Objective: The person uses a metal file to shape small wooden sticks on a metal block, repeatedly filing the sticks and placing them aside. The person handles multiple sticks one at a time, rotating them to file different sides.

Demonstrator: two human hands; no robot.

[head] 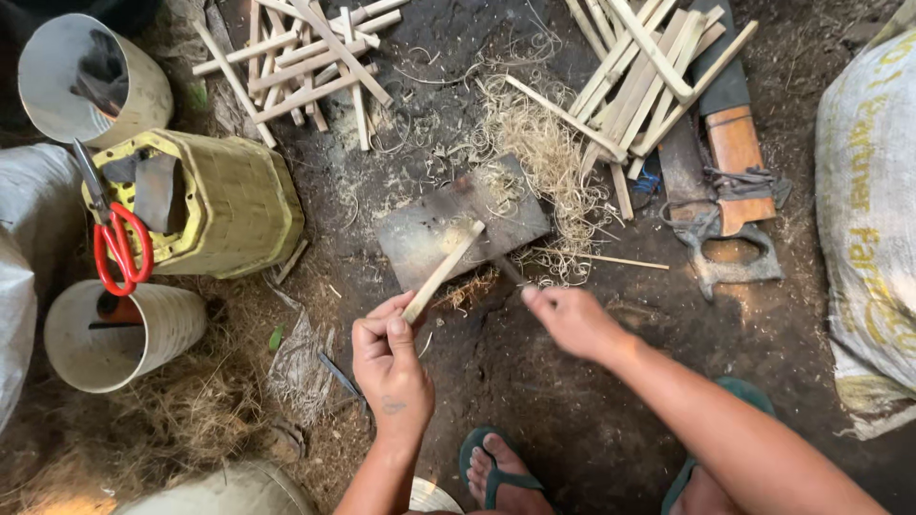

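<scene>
Shaving step, by the look of it: wooden chopping block [448, 224] lay on the dirt floor; your left hand [389, 358] clenched a bamboo strip [441, 273] propped on it; your right hand [572, 319] gripped a knife handle [510, 272]. Next stroke wants fingers clear.

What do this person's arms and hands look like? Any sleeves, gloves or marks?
Both forearms are bare: no sleeves, gloves, watch or rings show. The left hand has a small dark mark, perhaps a tattoo, on its back near the wrist. The right hand shows no marking. The fingers look bare and unbandaged. Below, the feet wear green flip-flops.
</scene>
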